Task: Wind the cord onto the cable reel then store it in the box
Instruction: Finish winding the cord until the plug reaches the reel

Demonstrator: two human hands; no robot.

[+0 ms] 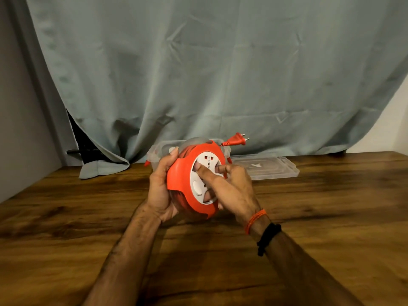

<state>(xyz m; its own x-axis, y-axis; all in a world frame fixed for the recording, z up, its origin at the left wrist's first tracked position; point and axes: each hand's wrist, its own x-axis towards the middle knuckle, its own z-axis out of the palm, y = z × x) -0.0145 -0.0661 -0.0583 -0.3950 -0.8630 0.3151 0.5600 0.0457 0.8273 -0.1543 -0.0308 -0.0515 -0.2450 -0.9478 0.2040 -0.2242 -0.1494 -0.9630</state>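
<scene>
Left hand point(160, 191) grasps orange cable reel point(180, 173) by its rim above wooden table point(88, 217); right hand point(234, 186) fingers pressed into white socket face point(204, 166). Plug point(237, 139) at far right.

**Both hands on the reel**

Two bare forearms enter from 6 o'clock and converge toward centre. The left hand point(159, 189) is cupped around the reel point(189, 182) at its 9 o'clock side, palm against the edge, thumb up at 12 o'clock, fingers wrapped behind out of sight. The right hand point(231, 186) comes in from 3 o'clock, wrist bent, fingers point(205, 171) curled onto the white face, fingertips pressed into it. The right wrist carries an orange thread point(256, 219) and a black band point(268, 238).
</scene>
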